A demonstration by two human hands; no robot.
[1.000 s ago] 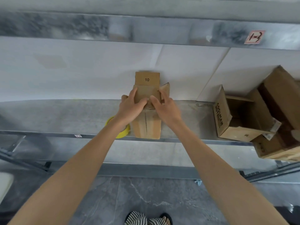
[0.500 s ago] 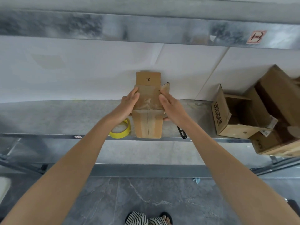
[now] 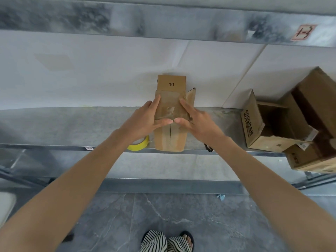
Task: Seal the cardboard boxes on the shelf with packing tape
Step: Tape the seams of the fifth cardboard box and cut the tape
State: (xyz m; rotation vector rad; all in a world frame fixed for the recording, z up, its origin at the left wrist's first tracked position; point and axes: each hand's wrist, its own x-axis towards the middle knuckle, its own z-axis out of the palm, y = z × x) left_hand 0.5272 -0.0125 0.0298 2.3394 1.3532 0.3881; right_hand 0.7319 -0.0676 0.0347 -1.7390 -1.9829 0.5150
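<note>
We stand facing the shelf (image 3: 72, 124), and the small box (image 3: 170, 139) sits at its front edge, a little toward 12 o'clock from the middle of our view. Its rear flap (image 3: 171, 84), marked "10", stands upright against the white wall. A side flap juts up at the box's 1 o'clock, and another flap lies folded flat over the top.

Our left hand (image 3: 145, 120) and right hand (image 3: 196, 122) both rest on that folded flap with fingers straight and spread, pressing it down rather than gripping it. The forefingers point toward 12 o'clock along the flap's two side edges. The thumbs reach inward along the box's front top edge, their tips nearly meeting. A vertical seam runs down the front face of the box below the thumbs.

The yellow tape roll (image 3: 140, 145) lies on the shelf just beside the box at its 8 o'clock, partly hidden by our left wrist. At the box's 4 o'clock a small black object (image 3: 209, 148) hangs on the shelf edge; we cannot tell what it is. Well apart at 3 o'clock an open box (image 3: 254, 124) lies tipped on its side, with larger boxes (image 3: 318, 99) crowded against it.
</note>
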